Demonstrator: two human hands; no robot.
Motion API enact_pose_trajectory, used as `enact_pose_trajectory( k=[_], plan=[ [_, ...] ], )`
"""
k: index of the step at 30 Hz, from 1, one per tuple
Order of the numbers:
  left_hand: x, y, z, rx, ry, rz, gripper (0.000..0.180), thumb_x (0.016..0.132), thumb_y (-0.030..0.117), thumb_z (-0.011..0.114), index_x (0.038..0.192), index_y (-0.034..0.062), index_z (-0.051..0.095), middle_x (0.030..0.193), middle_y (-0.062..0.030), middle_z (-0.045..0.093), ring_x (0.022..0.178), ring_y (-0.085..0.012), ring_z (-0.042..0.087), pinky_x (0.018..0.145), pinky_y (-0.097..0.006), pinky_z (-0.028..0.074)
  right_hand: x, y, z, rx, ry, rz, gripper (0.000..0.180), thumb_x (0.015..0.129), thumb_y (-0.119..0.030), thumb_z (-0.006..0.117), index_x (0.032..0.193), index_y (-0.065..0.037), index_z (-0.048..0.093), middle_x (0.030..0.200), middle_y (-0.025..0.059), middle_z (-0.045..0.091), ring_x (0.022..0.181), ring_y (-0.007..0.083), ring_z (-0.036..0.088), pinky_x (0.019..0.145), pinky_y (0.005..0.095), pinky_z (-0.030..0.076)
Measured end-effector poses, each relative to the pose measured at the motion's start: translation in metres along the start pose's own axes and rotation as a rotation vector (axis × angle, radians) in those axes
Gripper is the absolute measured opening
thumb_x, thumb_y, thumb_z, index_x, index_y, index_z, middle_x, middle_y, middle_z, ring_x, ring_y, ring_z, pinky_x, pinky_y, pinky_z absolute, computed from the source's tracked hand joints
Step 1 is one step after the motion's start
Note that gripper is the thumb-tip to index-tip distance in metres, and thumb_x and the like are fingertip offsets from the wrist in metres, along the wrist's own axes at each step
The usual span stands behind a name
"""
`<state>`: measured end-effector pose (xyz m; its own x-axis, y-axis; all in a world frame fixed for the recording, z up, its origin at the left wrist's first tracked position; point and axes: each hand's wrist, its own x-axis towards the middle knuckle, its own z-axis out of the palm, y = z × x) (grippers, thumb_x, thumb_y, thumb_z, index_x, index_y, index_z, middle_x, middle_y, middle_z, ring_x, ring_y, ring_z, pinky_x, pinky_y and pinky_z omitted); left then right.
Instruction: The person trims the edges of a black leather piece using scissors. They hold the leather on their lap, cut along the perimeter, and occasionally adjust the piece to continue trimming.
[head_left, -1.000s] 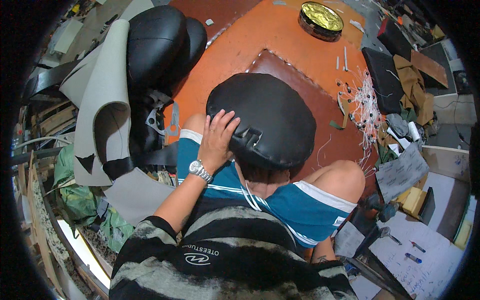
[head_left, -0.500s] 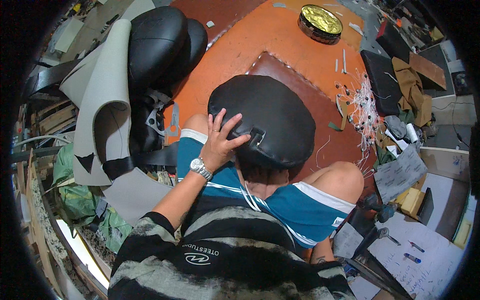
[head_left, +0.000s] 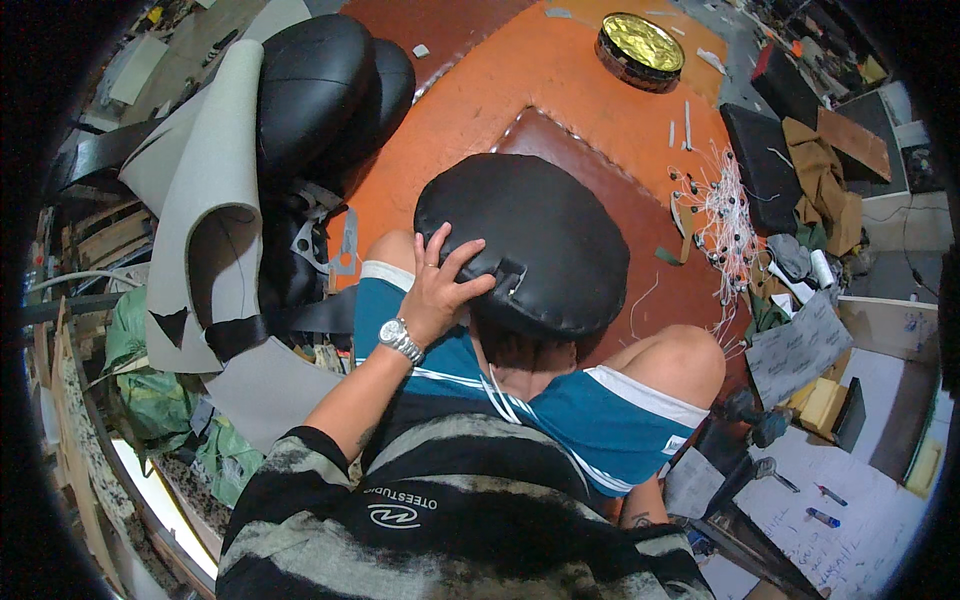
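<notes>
A round black leather cushion [head_left: 540,230] rests on my lap, over my blue shorts [head_left: 600,420]. My left hand [head_left: 440,290], with a silver watch on the wrist, grips the cushion's near left edge. Its fingers spread over the top and the thumb reaches toward a small flap [head_left: 508,278] on the rim. My right hand is hidden; only a bit of that forearm [head_left: 640,515] shows beside my striped shirt.
More black cushions [head_left: 320,90] are stacked at the upper left beside a curled grey sheet [head_left: 210,190]. An orange mat [head_left: 560,80] carries a brown panel [head_left: 640,210] and a gold round tin [head_left: 640,45]. White threads [head_left: 715,210] and a black pad [head_left: 765,165] lie at the right. Papers with pens [head_left: 850,510] sit at the lower right.
My left hand has slid slightly along the cushion's edge and the thumb now stretches toward the flap. The cushion has barely moved.
</notes>
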<state>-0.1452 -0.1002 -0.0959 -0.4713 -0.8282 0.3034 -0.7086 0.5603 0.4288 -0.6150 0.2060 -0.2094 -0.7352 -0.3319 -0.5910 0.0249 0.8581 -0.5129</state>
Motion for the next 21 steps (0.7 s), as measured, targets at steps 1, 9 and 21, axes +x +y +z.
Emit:
enact_pose_trajectory(
  k=[1,9,21],
  plan=[
    [0.0,0.0,0.0,0.018,-0.003,0.003,0.071,0.064,-0.001,0.085,0.122,0.0368,0.068,0.159,-0.0034,0.046,0.152,-0.0493,0.031,0.119,-0.079,0.022,0.0,-0.001,0.001,0.002,-0.001,0.0,0.027,0.097,-0.015,0.066,0.115,0.003,0.074,0.111,0.0133,0.077,0.101,0.0231,0.07,0.088,0.0388,0.056],
    [0.003,0.003,0.002,0.016,0.107,-0.265,0.117,0.061,0.01,0.093,0.161,0.014,0.033,0.172,-0.0222,0.02,0.156,-0.0553,0.018,0.126,-0.065,0.025,0.041,0.0,-0.002,0.02,0.015,-0.12,0.026,0.096,-0.013,0.068,0.116,0.003,0.075,0.112,0.0125,0.077,0.101,0.0211,0.07,0.088,0.0374,0.056],
    [0.002,0.008,0.0,0.037,-0.006,-0.383,0.113,0.059,0.013,0.097,0.156,0.0106,0.037,0.165,-0.0225,0.032,0.155,-0.0559,0.021,0.126,-0.057,0.033,-0.026,-0.266,-0.07,0.343,0.111,-0.683,0.041,0.104,-0.024,0.07,0.133,0.004,0.067,0.103,0.0047,0.074,0.082,0.0102,0.066,0.07,0.0254,0.052]
  ],
)
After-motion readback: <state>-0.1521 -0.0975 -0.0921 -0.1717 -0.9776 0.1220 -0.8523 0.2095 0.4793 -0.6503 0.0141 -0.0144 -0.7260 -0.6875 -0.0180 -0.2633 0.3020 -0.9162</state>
